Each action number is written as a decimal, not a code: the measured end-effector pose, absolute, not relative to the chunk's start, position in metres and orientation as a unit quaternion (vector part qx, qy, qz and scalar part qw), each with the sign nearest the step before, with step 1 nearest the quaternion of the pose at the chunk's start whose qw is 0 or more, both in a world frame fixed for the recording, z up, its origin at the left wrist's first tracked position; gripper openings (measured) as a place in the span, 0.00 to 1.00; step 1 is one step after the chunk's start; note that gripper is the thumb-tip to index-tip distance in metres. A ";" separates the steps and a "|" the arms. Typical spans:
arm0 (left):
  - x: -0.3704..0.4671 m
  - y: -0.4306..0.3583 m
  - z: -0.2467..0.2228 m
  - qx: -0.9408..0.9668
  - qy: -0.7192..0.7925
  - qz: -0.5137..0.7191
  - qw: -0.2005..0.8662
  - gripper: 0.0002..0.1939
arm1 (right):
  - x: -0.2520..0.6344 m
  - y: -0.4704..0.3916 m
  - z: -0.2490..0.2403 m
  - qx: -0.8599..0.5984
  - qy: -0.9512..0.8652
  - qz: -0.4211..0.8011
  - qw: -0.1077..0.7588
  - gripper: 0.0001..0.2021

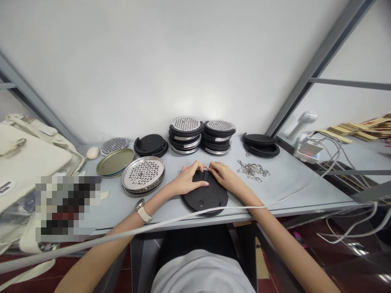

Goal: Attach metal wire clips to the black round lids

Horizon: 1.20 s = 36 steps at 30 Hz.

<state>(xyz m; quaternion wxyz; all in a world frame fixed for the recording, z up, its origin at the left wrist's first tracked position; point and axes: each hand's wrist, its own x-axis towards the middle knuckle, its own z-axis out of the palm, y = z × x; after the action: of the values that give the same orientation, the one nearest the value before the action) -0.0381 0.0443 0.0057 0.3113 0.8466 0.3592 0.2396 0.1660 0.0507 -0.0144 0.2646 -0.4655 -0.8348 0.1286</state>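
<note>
A black round disc [210, 201] with a small hole and a raised peg lies near the table's front edge. My left hand [187, 179] grips its far left side, thumb over the top and index finger bent at the far rim. Opposite it, my right hand [224, 175] has its fingers curled on the far right rim. A small shiny bit shows between the fingertips, too small to name. To the right lies a loose pile of metal hooks or clips [253, 169]. Left of my hands rests a perforated silver disc [143, 175] on a short stack.
Two stacks of black-rimmed perforated discs [186, 132] stand against the wall. Black discs [261, 146] lie at the back right, and an olive lid [116, 162] at the left. A white cable [171, 223] crosses in front. A cream bag [30, 154] occupies the left end.
</note>
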 end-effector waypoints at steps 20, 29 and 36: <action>-0.039 0.045 0.002 0.838 0.380 0.231 0.317 0.19 | 0.166 0.052 -0.014 -0.471 -0.836 0.128 0.252 0.09; -0.039 0.044 0.003 0.835 0.379 0.234 0.324 0.19 | 0.166 0.053 -0.016 -0.470 -0.835 0.126 0.258 0.09; -0.039 0.045 0.003 0.837 0.380 0.232 0.318 0.19 | 0.166 0.053 -0.015 -0.472 -0.834 0.125 0.256 0.09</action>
<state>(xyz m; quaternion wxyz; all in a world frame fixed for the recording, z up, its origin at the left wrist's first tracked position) -0.0386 0.0449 0.0029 0.3184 0.8370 0.3797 0.2323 0.1662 0.0529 -0.0150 0.2565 -0.4721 -0.8341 0.1249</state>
